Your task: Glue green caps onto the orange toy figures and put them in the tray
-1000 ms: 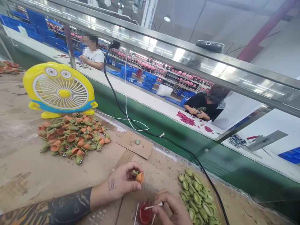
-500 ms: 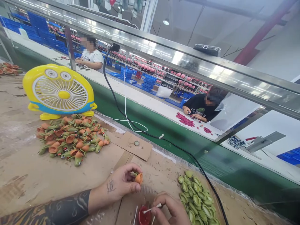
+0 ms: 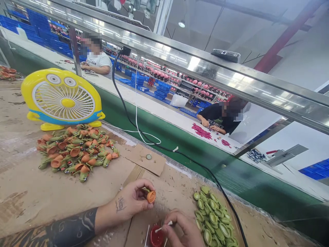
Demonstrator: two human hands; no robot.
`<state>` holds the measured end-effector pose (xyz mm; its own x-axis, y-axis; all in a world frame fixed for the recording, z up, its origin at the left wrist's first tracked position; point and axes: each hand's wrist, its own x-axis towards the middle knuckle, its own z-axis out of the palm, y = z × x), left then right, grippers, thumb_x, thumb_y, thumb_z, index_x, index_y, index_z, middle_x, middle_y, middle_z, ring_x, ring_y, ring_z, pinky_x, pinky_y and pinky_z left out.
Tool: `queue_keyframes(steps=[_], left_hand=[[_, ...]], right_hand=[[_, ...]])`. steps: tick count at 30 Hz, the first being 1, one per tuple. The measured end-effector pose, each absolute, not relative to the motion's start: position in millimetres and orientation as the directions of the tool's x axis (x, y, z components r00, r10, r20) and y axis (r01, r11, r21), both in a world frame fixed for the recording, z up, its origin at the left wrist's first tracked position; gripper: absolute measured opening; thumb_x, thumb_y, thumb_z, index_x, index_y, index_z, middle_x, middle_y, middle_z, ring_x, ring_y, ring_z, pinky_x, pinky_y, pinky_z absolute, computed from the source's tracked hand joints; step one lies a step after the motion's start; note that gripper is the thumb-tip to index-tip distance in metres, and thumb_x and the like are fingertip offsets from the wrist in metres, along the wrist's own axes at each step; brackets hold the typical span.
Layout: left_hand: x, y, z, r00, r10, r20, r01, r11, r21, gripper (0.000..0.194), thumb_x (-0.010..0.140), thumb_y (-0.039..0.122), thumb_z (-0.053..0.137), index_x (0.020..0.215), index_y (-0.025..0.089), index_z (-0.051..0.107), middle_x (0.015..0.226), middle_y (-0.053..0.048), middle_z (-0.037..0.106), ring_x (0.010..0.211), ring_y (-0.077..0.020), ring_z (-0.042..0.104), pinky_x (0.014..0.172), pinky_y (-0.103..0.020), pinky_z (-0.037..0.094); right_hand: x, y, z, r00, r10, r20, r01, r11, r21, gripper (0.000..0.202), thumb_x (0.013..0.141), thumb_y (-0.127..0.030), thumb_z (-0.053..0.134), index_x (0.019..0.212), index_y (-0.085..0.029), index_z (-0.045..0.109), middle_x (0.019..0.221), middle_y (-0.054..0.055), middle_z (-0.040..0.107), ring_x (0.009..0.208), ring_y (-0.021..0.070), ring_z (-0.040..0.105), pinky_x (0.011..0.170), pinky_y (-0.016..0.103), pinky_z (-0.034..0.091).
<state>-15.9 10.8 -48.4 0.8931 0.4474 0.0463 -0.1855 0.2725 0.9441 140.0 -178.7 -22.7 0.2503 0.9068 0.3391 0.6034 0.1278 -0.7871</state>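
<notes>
My left hand pinches a small figure part with an orange cup-shaped end and a green body, its hollow facing up and right. The fingers hide most of the green body. In my right hand, thumb and fingers are closed on a cotton swab. The swab's far end reaches over a small red pot at the bottom edge; whether it touches the contents I cannot tell. Close to the right hand lies a heap of green oval cup-like pieces.
A pile of similar orange-and-green parts lies at left before a yellow fan. A bottle cap rests on cardboard. A black cable crosses the table's back edge. Two people sit across a white-topped bench.
The view has shifted slightly. The orange end in my left hand faces the camera a little more. My right hand still holds the swab at the red pot.
</notes>
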Motion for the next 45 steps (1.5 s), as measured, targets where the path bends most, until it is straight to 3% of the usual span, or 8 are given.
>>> queue_keyframes(steps=[3,6,9,11,14,18,29,45], left_hand=[[-14.1,8.9,-46.6,0.882,0.468,0.048,-0.202,0.285,0.937,0.050,0.064,0.037,0.096,0.095,0.017,0.062,0.092,0.000,0.067,0.083,-0.0140,0.068,0.073,-0.025,0.049],[-12.5,5.6,-47.1,0.888,0.458,0.052,-0.204,0.291,0.935,0.050,0.061,0.035,0.097,0.094,0.017,0.063,0.092,-0.002,0.069,0.087,-0.0173,0.071,0.078,-0.027,0.051],[-13.4,2.0,-47.1,0.891,0.449,0.070,-0.201,0.252,0.947,0.044,0.064,0.030,0.094,0.095,0.016,0.066,0.093,-0.005,0.071,0.086,-0.0176,0.070,0.078,-0.028,0.053],[-15.4,-0.7,-43.5,0.885,0.451,0.117,-0.206,0.154,0.966,0.036,0.069,0.027,0.089,0.095,0.016,0.068,0.095,-0.006,0.071,0.084,-0.0167,0.069,0.074,-0.027,0.053],[-18.7,-4.3,-33.8,0.855,0.418,0.307,-0.268,-0.150,0.952,0.017,0.075,0.020,0.080,0.088,0.016,0.069,0.092,-0.007,0.070,0.083,-0.0159,0.066,0.073,-0.025,0.052],[-19.7,-6.0,-26.1,0.819,0.334,0.467,-0.347,-0.362,0.865,0.007,0.080,0.016,0.074,0.083,0.017,0.068,0.086,-0.006,0.071,0.082,-0.0163,0.066,0.076,-0.026,0.054],[-20.2,-6.2,-26.5,0.834,0.313,0.454,-0.320,-0.395,0.861,0.009,0.080,0.011,0.073,0.085,0.017,0.068,0.088,-0.006,0.072,0.085,-0.0173,0.068,0.080,-0.027,0.055],[-20.9,-7.4,-25.7,0.847,0.312,0.431,-0.309,-0.371,0.875,0.007,0.082,0.015,0.074,0.086,0.017,0.068,0.088,-0.006,0.073,0.085,-0.0170,0.068,0.080,-0.028,0.055]], right_hand=[[132.7,-181.4,-17.2,0.290,0.897,0.334,0.493,0.159,-0.855,0.009,0.094,-0.030,0.067,0.087,-0.024,0.069,0.081,0.002,0.071,0.074,0.0162,0.068,0.070,0.023,0.053],[127.2,-184.8,-12.9,0.420,0.866,0.271,0.430,0.073,-0.900,0.015,0.095,-0.033,0.068,0.084,-0.023,0.070,0.081,0.002,0.070,0.076,0.0160,0.068,0.072,0.022,0.053],[127.8,-187.3,-14.3,0.499,0.826,0.262,0.399,0.049,-0.916,0.007,0.090,-0.030,0.075,0.086,-0.025,0.073,0.085,0.002,0.073,0.079,0.0150,0.069,0.074,0.020,0.054],[128.0,-188.6,-17.1,0.616,0.730,0.296,0.313,0.118,-0.942,0.007,0.088,-0.029,0.077,0.088,-0.025,0.072,0.088,0.001,0.072,0.083,0.0145,0.069,0.078,0.020,0.054],[123.1,-189.6,-20.3,0.712,0.645,0.277,0.180,0.214,-0.960,0.009,0.088,-0.028,0.079,0.090,-0.024,0.071,0.090,0.002,0.070,0.088,0.0153,0.067,0.083,0.025,0.054],[113.5,-188.2,-21.8,0.742,0.637,0.209,0.140,0.157,-0.978,0.012,0.086,-0.027,0.081,0.091,-0.022,0.071,0.095,0.004,0.071,0.092,0.0170,0.067,0.086,0.028,0.053],[105.8,-177.5,-13.6,0.745,0.638,0.195,0.232,0.027,-0.972,0.018,0.083,-0.038,0.083,0.086,-0.022,0.074,0.087,0.003,0.075,0.080,0.0145,0.071,0.073,0.021,0.058],[103.9,-173.9,-13.5,0.748,0.630,0.211,0.267,0.007,-0.964,0.021,0.084,-0.039,0.081,0.085,-0.020,0.072,0.087,0.006,0.075,0.078,0.0183,0.072,0.070,0.026,0.061]])
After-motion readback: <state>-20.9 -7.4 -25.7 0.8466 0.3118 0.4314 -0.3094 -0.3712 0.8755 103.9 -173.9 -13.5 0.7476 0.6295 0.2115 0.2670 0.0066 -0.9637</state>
